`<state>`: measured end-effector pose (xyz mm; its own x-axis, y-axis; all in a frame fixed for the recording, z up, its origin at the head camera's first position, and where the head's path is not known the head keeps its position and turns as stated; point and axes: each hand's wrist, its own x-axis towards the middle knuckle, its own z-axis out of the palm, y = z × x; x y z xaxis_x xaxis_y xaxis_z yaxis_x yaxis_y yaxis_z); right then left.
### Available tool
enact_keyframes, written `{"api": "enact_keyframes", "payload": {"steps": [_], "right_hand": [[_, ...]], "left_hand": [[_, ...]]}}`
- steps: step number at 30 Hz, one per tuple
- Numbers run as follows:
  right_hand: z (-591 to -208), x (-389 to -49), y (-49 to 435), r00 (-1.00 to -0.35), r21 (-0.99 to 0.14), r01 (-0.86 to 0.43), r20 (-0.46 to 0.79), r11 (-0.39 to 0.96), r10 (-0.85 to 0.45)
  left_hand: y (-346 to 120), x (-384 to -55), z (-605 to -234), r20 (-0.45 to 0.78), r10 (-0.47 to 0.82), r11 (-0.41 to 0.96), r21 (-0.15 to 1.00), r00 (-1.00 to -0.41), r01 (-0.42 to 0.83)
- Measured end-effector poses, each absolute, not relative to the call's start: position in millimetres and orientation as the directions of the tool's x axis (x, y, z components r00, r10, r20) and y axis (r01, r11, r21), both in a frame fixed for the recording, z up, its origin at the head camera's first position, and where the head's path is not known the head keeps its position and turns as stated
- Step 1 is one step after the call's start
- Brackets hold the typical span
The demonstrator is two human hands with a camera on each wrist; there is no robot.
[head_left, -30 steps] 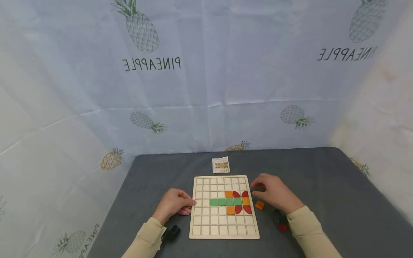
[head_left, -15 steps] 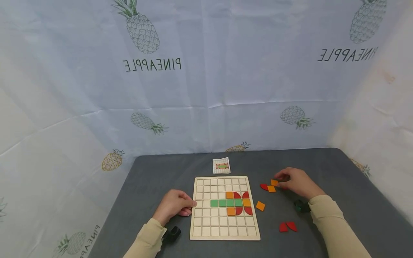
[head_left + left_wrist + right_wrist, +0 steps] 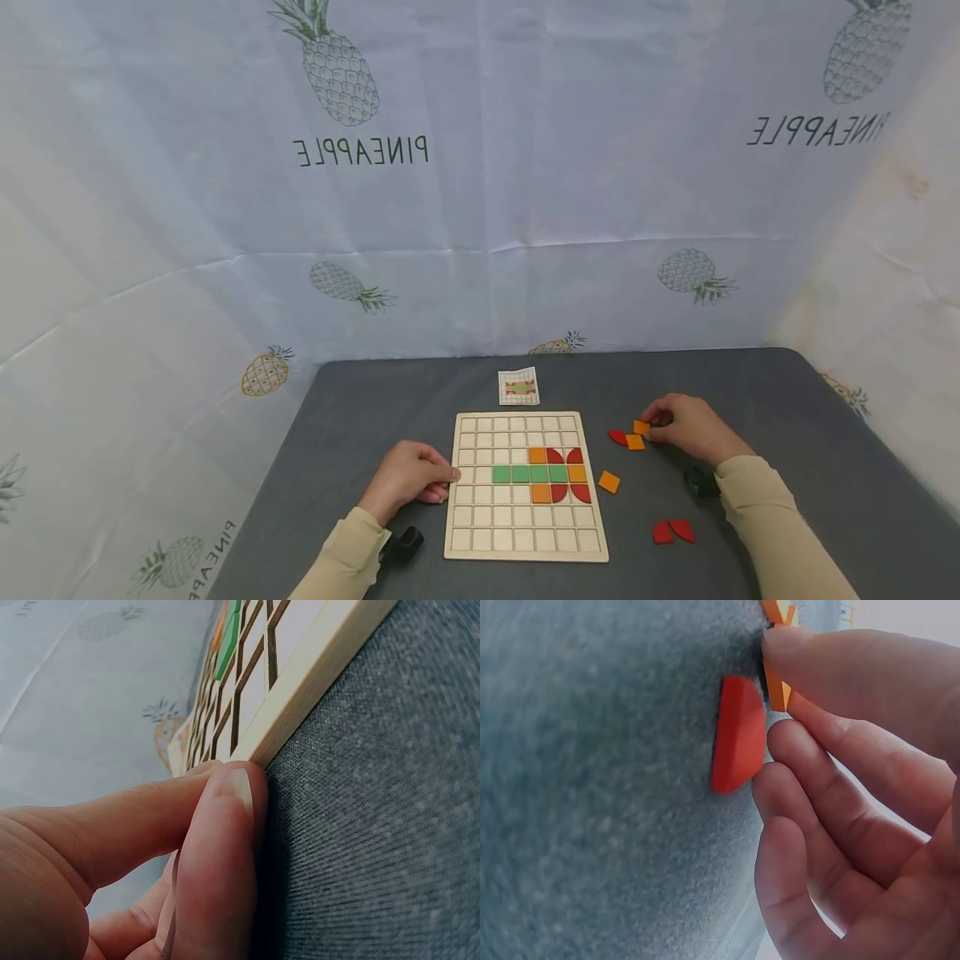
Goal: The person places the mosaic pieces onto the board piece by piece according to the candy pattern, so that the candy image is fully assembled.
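Observation:
My left hand [image 3: 411, 473] pinches the left edge of a wooden grid board [image 3: 480, 540]; in the left wrist view the thumb [image 3: 217, 862] presses against its pale rim [image 3: 300, 694]. Green squares [image 3: 520, 474], orange squares [image 3: 537, 455] and red quarter-round pieces [image 3: 574, 456] lie in the board's cells. Right of the board, my right hand [image 3: 693, 425] pinches a loose orange square tile [image 3: 778, 694] between thumb and index finger, at the table surface. Another orange tile [image 3: 635, 442] and a red quarter-round piece [image 3: 617, 437] lie beside it. A further red piece [image 3: 739, 739] lies by the curled fingers.
A small printed pattern card [image 3: 518, 387] lies beyond the board. One orange tile [image 3: 609, 482] sits near the board's right edge. Two red pieces [image 3: 682, 531] lie nearer on the dark grey table [image 3: 390, 400]. A pineapple-print cloth [image 3: 487, 183] hangs behind.
My right hand has moved right, from the board's right edge to the loose tiles, and now pinches an orange one. My left hand stays on the board's edge.

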<state>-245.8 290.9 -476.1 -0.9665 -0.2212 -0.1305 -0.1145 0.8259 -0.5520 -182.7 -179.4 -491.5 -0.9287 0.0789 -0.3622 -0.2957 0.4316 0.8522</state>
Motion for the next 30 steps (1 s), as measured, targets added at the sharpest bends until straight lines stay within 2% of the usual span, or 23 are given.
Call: {"api": "enact_keyframes", "payload": {"steps": [11,23,30], "right_hand": [[-477,-241,250,-0.977,-0.588,-0.097,-0.096,0.803,-0.189],[-468,-233,156,-0.955,-0.622,-0.225,-0.013,0.75,-0.298],[-470,-223,123,-0.937,-0.628,-0.257,-0.024,0.734,-0.348]], "left_hand": [[-178,-184,-491,-0.37,0.086,0.419,0.856,-0.925,-0.303],[-179,-184,-491,-0.367,0.073,0.424,0.853,-0.927,-0.304],[-179,-183,-488,-0.372,0.073,0.428,0.85,-0.925,-0.307]]}}
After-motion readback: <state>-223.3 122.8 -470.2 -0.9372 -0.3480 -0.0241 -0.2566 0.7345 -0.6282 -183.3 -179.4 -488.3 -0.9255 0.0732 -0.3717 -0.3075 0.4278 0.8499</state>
